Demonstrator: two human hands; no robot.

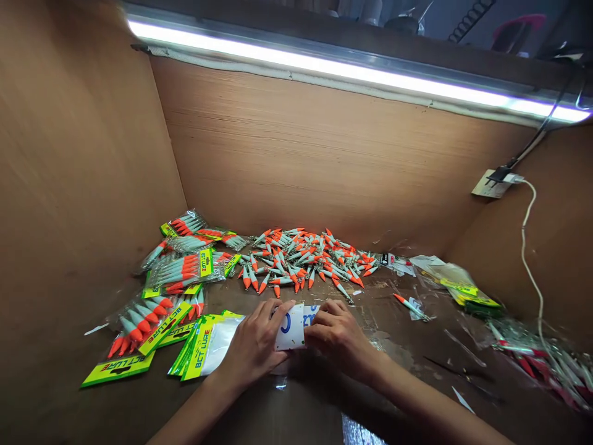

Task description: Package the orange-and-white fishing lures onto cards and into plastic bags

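Near the front middle of the bench, my left hand (259, 334) is closed around the left side of a white piece of paper (291, 329) with blue lettering on it. My right hand (340, 337) pinches the same paper's right side, its fingers bent over the edge. Whether the paper is folded or has anything under it is hidden. Just left of my left hand lies a fanned stack of flat yellow-green BCT LURE bags (204, 346). Beyond both hands spreads a heap of orange and pale blue fishing lures (301, 256).
Filled lure packets (180, 269) are piled at the left. A single lure (410, 306) lies right of the heap. Farther right are yellow-green packaging (467, 293), dark scissors (463, 374) and bagged red-and-white lures (532, 358). A white cable (525, 247) hangs from the wall socket.
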